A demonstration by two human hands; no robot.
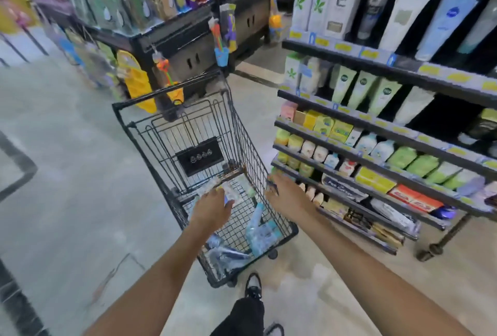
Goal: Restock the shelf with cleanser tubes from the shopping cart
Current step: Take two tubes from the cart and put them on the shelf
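1. Shelving (349, 118) fills the right side of the frame – stocked tiers of tubes, boxes and bottles, with dark gaps at the right of the upper rows.
2. Shopping cart (236, 131) sits at frame centre, just left of the shelving, on the grey floor.
3. Cleanser tubes (258, 225) – pale blue, lying loose in the cart's lower right; more packs near the basket's far end, blurred.
4. Left hand (212, 209) is down inside the cart, fingers curled round a pale tube (228, 197), grasping it.
5. Right hand (286, 192) hovers at the cart's right wall, fingers extended, released, holding nothing.
6. Step looks like pickup from the cart; next move calls for lifting the tube clear of the wire wall and carrying it right to a matching gap.
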